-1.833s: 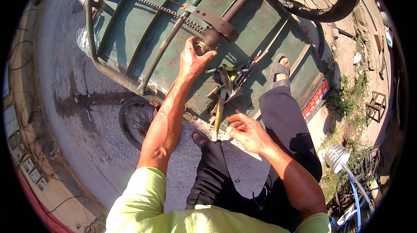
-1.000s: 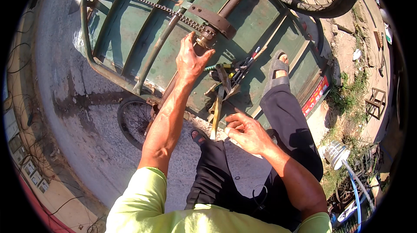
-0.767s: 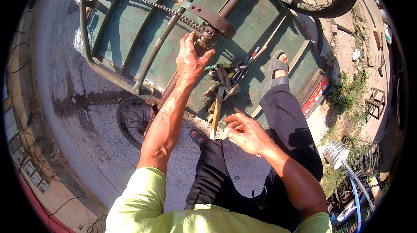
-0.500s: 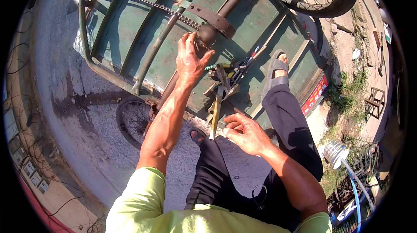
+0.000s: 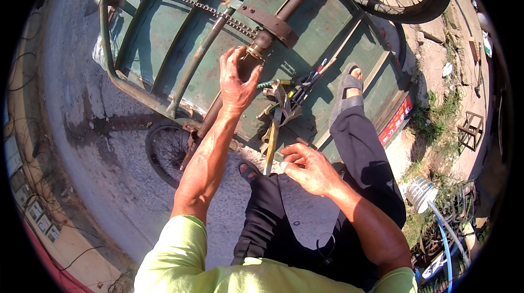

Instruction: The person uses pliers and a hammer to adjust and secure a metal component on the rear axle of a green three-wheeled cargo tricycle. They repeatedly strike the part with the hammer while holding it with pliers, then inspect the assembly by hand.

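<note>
My left hand [image 5: 238, 86] is curled around the axle [image 5: 210, 121] of an upturned green cart. Its fingers and thumb grip a toothed metal ring [image 5: 254, 52] that encircles the axle, just below a rounded metal hub [image 5: 262, 39]. The palm hides part of the ring. A chain [image 5: 204, 8] runs from the upper left to the hub, beside a curved rusty bracket [image 5: 268, 24]. My right hand [image 5: 311, 170] hovers over the cart's near edge with loosely bent fingers, and nothing shows in it. Close to it lies a bundle of tools [image 5: 295, 93] with a flat yellowish bar [image 5: 271, 143].
Ribs cross the green cart underside [image 5: 327, 31]. Spoked wheels stand at the top right [image 5: 415, 6] and lower left [image 5: 166, 148]. My sandalled right foot [image 5: 349, 88] rests on the cart. A white bucket [image 5: 421, 194] and a small wooden stool [image 5: 470, 128] are at the right.
My left hand has moved slightly down the axle, away from the hub, with the ring in its fingers. More of the hub and ring shows. My right hand has barely moved.
</note>
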{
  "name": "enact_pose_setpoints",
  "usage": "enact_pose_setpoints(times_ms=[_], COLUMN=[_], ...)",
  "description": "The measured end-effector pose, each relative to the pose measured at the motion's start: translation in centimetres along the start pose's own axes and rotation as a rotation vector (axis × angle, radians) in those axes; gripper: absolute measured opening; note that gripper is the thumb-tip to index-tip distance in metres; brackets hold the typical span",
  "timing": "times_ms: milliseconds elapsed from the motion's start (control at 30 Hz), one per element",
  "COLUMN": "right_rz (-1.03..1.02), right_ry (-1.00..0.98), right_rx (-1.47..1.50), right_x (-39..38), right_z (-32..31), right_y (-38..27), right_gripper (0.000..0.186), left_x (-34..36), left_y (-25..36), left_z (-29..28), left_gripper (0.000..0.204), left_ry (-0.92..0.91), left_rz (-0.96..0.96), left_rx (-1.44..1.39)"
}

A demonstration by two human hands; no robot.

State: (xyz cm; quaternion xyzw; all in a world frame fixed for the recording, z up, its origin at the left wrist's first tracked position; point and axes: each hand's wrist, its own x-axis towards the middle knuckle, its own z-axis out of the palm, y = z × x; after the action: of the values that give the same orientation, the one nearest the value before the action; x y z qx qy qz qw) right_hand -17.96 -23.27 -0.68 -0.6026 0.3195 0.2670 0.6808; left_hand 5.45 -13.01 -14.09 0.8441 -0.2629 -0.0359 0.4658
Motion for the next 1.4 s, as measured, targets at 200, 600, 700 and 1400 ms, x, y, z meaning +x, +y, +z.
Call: enact_pose_setpoints(times_ms=[200,600,700,1400], right_rz=[0.001,0.012,0.029,-0.001], right_ry=[0.000,0.000,-0.006,0.012], right_rx=[-0.001,0.015,0.027,0.073], right_x=[-0.1,-0.4,-0.4,-0.7], right_z=[-0.1,-1.0,-1.1,-1.8], right_y=[0.1,-0.3,-0.3,0.9], right_gripper=[0.047,0.047,0.044,0.046], left_x=[3.0,4.3,4.2,2.5], left_y=[-0.8,-0.3,-0.3,0.6], left_z=[-1.0,-0.6,-0.3,1.0], left_gripper=[0.100,0.100,0.100,0.094], left_ry=[-0.342,-0.394,-0.374,-0.239], left_rz=[-0.337,-0.402,-0.388,-0.225], left_rx=[0.088,0.054,0.077,0.277])
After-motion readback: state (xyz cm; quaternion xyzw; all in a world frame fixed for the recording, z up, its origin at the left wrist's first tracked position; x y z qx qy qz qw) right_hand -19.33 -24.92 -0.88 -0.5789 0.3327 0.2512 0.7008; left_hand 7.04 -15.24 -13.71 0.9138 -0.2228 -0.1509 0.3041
